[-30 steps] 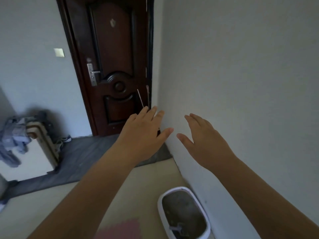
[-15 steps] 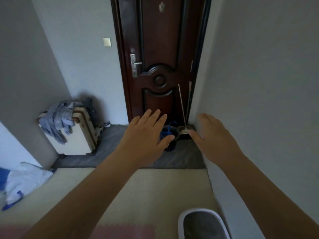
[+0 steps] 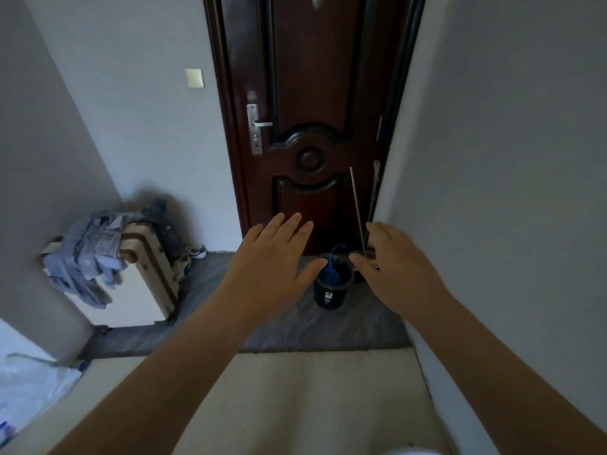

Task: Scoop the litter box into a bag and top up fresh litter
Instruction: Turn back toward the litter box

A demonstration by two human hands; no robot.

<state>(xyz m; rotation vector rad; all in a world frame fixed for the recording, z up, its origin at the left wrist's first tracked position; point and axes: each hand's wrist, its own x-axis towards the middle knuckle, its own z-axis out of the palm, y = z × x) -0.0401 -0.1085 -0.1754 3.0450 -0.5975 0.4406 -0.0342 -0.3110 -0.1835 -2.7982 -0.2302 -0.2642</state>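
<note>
My left hand [image 3: 274, 261] and my right hand [image 3: 394, 267] are stretched out in front of me, palms down, fingers straight and spread, holding nothing. Between them, farther off on the floor by the door, stands a small dark bin [image 3: 331, 289] with a blue bag inside. Only a sliver of the white litter box rim [image 3: 407, 451] shows at the bottom edge. A whitish plastic bag [image 3: 29, 389] lies on the floor at the far left.
A dark wooden door [image 3: 308, 126] closes the end of the hallway, with thin rods [image 3: 357, 211] leaning at its right side. A cream suitcase [image 3: 144, 284] draped with grey clothes stands left. A grey wall [image 3: 509, 192] runs close on my right.
The view has swung left and up: the litter box slid almost out of the bottom edge, while the door, bin and suitcase came into the middle. Both hands stay outstretched and empty.
</note>
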